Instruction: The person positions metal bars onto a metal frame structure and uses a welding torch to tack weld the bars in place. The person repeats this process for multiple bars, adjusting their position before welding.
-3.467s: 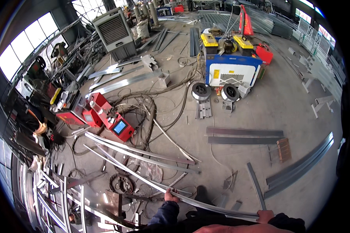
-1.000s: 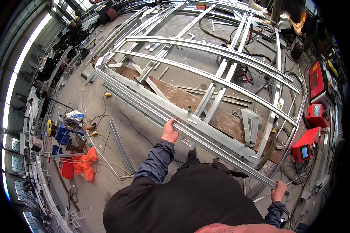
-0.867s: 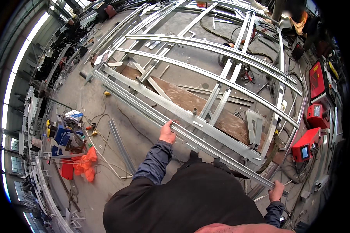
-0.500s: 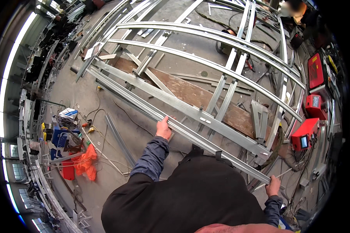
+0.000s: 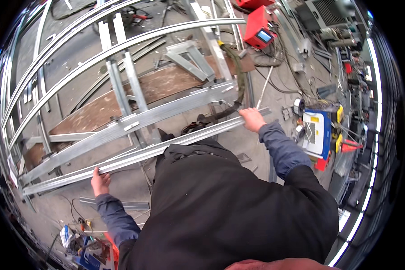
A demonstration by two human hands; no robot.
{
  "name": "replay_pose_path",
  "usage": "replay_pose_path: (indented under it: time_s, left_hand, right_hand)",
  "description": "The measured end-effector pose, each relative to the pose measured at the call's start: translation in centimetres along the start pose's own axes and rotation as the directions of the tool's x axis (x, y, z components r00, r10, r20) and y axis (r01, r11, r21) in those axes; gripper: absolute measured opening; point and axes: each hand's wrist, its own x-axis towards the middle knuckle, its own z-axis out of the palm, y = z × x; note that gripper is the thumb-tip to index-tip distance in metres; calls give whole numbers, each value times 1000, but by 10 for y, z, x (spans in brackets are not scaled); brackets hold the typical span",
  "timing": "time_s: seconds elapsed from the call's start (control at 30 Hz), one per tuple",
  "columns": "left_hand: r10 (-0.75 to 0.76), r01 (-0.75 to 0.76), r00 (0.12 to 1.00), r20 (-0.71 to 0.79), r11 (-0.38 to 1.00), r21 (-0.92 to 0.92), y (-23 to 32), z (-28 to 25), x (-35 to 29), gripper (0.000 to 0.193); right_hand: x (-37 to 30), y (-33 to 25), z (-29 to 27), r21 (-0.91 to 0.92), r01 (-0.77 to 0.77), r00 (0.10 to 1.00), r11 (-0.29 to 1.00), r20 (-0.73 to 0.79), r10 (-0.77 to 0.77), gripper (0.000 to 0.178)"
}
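Note:
A long silver metal channel runs across in front of my waist, slanting from the lower left up to the right. My left hand is closed on its near edge toward the left, thumb on top. Near its right end my right hand is closed over it, with a short stub sticking out past the fingers. Just beyond lies a wide silver beam, roughly parallel to the channel, part of a large metal frame. Crosspieces of that frame reach away from it.
A brown board lies under the frame. Far right of it stand a red machine with a screen and cables on the floor. A blue-and-white machine is beyond my right arm. Metal strips lie near my left forearm.
My view has swung to the right. Both hands still hold the channel, the left farther toward its left end. My right hand now grips slightly in from the right end.

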Motion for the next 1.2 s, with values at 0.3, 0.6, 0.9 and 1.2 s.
replay_pose_path:
  time_s: [0.3, 0.6, 0.9, 1.2]
  left_hand:
    - [-38, 38, 999, 13, 999, 12, 19, -56, 60, 46]
    - [5, -9, 1000, -21, 986, -169, 16, -28, 45, 36]
    - [279, -271, 960, -13, 917, -292, 22, -5, -40, 27]
    - [453, -480, 873, -183, 730, -486, 47, 86, -119, 21]
  right_hand:
    - [26, -40, 19, 61, 104, 992, 993, -81, -99, 42]
    - [39, -54, 59, 115, 180, 966, 977, -207, -154, 62]
    - [-4, -32, 14, 212, 319, 902, 924, -367, -227, 68]
    - [-17, -32, -60, 10, 356, 860, 935, -395, -323, 45]
